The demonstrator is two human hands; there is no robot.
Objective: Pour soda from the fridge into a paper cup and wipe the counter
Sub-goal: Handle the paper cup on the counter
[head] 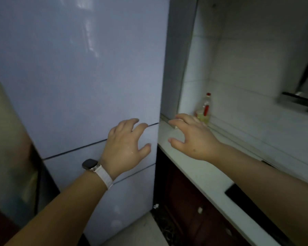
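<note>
A tall pale-blue fridge (82, 71) fills the left and middle of the view, its doors closed. My left hand (126, 146), with a white-strapped watch on the wrist, reaches out in front of the seam between the upper and middle doors, fingers spread and holding nothing. My right hand (190, 137) hovers beside the fridge's right edge above the white counter (199, 176), fingers spread and loosely bent, holding nothing. No soda or paper cup is in view.
A clear bottle with a red cap and label (204, 110) stands in the counter's back corner against the tiled wall. Dark wooden cabinets (190, 210) sit under the counter. A black cooktop (256, 210) and a range hood (302, 96) lie to the right.
</note>
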